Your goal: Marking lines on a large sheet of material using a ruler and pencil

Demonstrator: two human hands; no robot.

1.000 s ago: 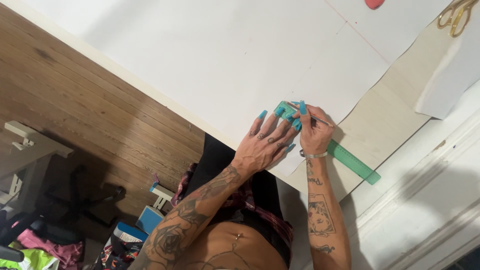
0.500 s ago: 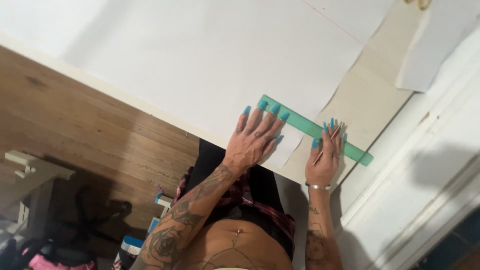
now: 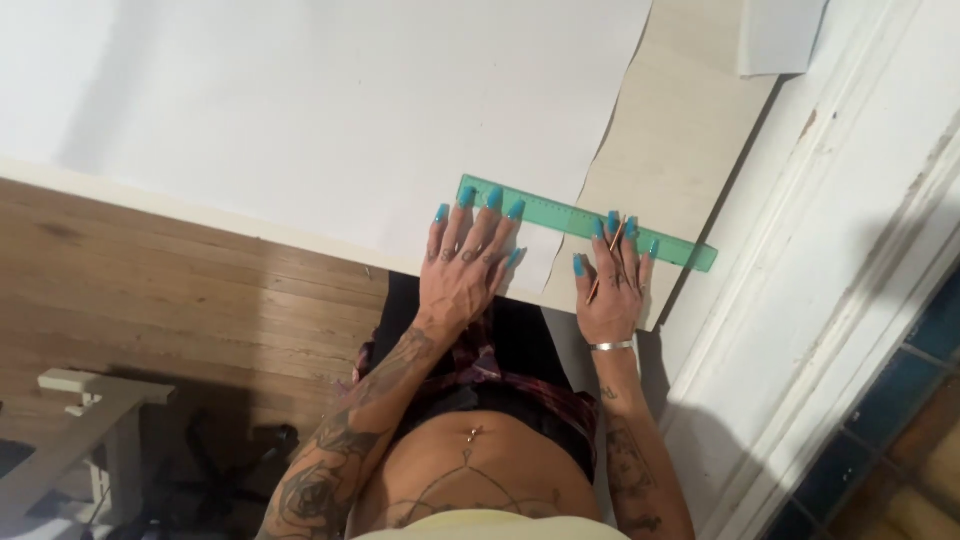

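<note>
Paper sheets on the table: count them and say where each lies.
2. A large white sheet covers most of the table, its corner under the green ruler; a smaller sheet lies at the top edge, cut off by the frame.

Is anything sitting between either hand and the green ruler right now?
Nothing visible does. The left hand has its fingertips directly on the near end of the green ruler, and the right hand presses on it further along, with a thin pencil held between its fingers.
</note>
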